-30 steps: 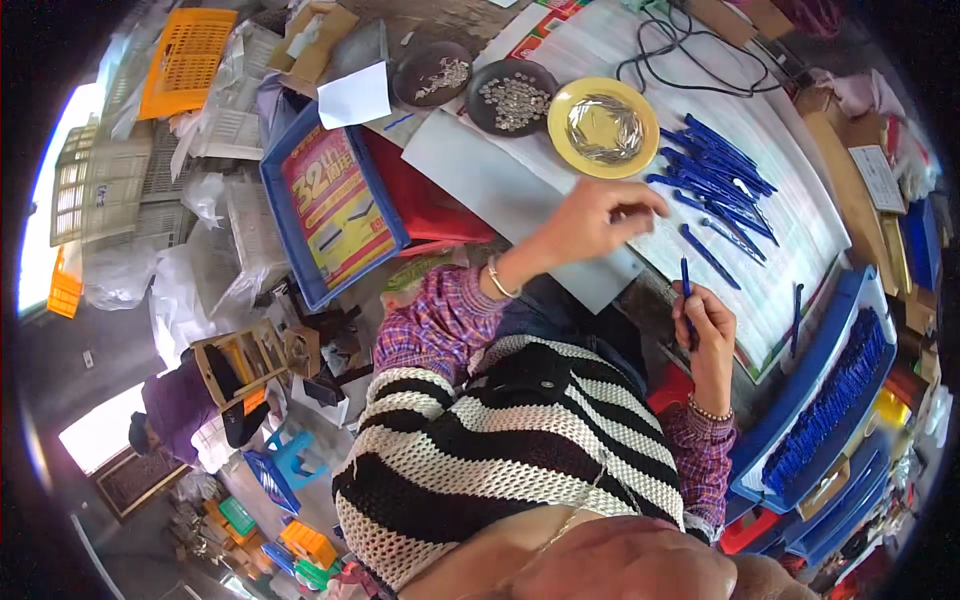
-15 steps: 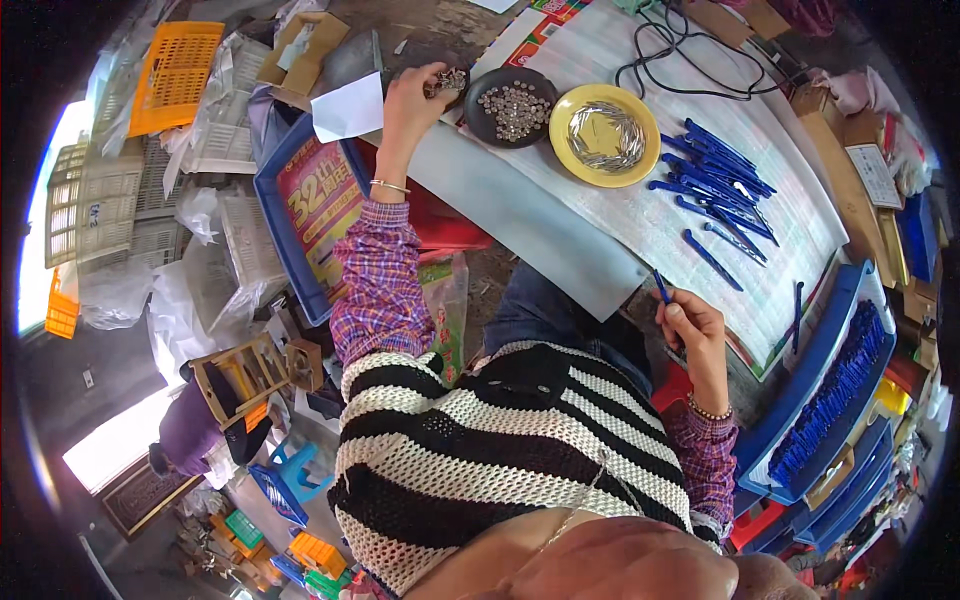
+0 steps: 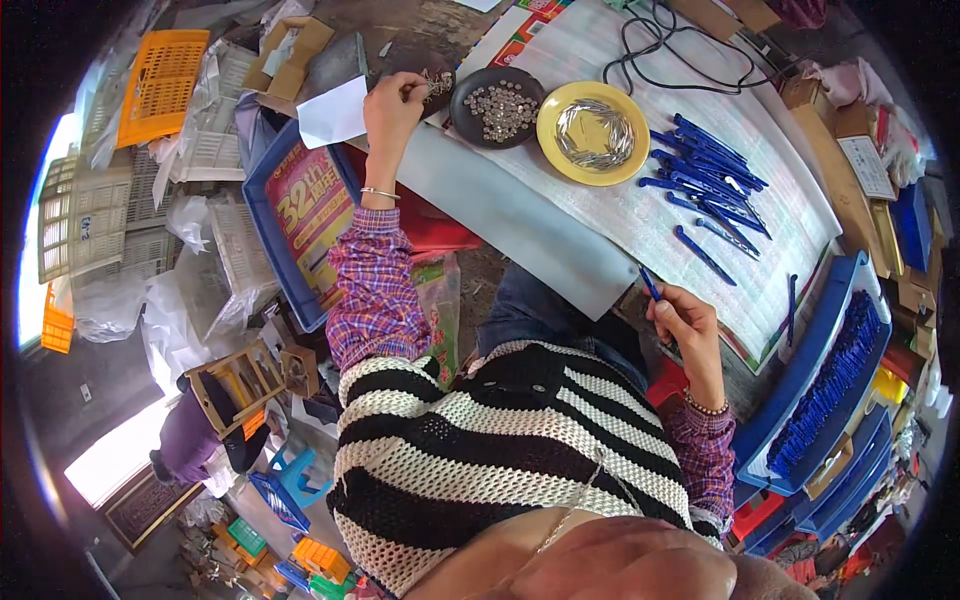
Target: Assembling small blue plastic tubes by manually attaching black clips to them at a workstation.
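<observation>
My left hand (image 3: 394, 108) is closed in a pinch at the near left edge of a dark dish (image 3: 437, 100) of small metal pieces. What its fingertips hold, if anything, is too small to make out. My right hand (image 3: 688, 318) grips a slim blue stick-like piece (image 3: 649, 281), its tip pointing up and left past the corner of a grey sheet (image 3: 520, 225). A black plate of small round metal pieces (image 3: 497, 106) and a yellow bowl (image 3: 545, 143) of thin silver strips stand beside the dish. Several similar blue pieces (image 3: 710, 175) lie piled to the right.
At the right, a blue crate (image 3: 757, 455) holds many blue pieces. A black cable (image 3: 690, 85) loops across the far table. A white paper (image 3: 333, 112) and a blue tray (image 3: 262, 215) are by my left arm. Another person (image 3: 190, 435) bends over at the lower left.
My left hand has drawn back from inside the dark dish to its edge, fingers pinched. My right hand still holds the blue piece in nearly the same place. The whole view has shifted slightly.
</observation>
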`<state>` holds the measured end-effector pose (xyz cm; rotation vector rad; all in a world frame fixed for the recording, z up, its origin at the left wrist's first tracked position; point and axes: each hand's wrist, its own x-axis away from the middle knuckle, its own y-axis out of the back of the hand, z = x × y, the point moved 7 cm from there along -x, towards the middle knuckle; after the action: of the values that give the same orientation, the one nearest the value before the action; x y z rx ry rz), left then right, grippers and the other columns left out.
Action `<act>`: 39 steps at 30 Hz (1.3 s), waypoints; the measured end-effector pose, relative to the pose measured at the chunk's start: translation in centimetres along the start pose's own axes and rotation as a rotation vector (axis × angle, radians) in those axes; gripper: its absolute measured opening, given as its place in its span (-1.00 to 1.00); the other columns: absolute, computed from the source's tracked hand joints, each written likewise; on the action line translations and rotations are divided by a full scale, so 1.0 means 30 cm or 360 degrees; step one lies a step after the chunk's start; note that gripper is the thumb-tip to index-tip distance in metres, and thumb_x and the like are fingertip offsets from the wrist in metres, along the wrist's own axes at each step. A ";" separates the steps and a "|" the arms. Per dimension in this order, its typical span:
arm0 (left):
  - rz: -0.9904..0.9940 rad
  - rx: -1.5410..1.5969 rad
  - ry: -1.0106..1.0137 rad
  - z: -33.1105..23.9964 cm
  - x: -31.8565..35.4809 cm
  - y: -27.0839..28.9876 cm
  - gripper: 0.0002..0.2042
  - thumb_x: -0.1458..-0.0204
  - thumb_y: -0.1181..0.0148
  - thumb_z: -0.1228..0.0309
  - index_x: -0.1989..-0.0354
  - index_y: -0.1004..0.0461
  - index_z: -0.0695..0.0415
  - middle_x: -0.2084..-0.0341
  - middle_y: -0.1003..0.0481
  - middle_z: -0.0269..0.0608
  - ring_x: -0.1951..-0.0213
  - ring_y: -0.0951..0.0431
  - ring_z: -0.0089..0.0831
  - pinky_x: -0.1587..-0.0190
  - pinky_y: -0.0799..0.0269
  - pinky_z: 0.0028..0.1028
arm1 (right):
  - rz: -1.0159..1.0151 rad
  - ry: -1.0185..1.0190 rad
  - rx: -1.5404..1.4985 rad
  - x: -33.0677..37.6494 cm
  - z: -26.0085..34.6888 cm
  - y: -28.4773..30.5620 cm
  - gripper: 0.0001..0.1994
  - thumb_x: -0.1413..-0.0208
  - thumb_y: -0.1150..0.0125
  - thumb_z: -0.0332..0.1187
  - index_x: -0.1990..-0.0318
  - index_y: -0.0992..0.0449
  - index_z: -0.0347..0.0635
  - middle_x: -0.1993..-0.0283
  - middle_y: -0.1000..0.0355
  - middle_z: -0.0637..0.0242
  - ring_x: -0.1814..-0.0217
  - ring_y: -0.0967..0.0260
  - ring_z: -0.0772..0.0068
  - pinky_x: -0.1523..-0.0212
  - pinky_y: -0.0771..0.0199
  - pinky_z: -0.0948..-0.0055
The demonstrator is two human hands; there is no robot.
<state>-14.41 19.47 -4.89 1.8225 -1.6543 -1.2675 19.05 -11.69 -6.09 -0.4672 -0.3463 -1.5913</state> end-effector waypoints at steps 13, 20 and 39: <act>-0.0050 -0.0229 -0.0406 -0.041 -0.008 -0.036 -0.88 0.13 -0.22 0.39 0.39 -0.54 0.10 0.52 -0.46 -0.17 0.45 -0.48 -0.27 0.37 -0.39 -0.43 | 0.0018 -0.0050 -0.0049 0.006 -0.012 -0.002 -0.76 -0.12 -0.08 -0.41 0.08 -0.47 -0.31 0.43 -0.37 0.45 0.54 -0.16 0.75 0.55 -0.11 0.74; -0.0030 -0.0007 -0.0125 -0.008 -0.007 -0.004 -0.90 0.09 -0.19 0.44 0.39 -0.54 0.17 0.54 -0.50 -0.21 0.49 -0.51 -0.44 0.37 -0.40 -0.51 | -0.0036 -0.0002 -0.0080 0.004 -0.008 0.010 -0.79 -0.12 -0.07 -0.43 0.11 -0.47 -0.29 0.44 -0.38 0.47 0.54 -0.16 0.76 0.53 -0.12 0.75; 0.0217 0.0855 0.0383 0.021 0.010 -0.010 -0.89 -0.01 -0.16 0.52 0.32 -0.49 0.29 0.44 -0.52 -0.25 0.42 -0.45 -0.62 0.36 -0.35 -0.65 | -0.0182 0.0349 0.0264 0.026 0.057 0.040 -0.85 -0.02 -0.20 -0.49 0.23 -0.47 -0.33 0.38 -0.39 0.49 0.41 -0.25 0.75 0.39 -0.25 0.71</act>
<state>-14.76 19.46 -5.57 2.0048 -2.0658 -0.5450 20.37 -11.62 -4.27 -0.1456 -0.3391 -1.6902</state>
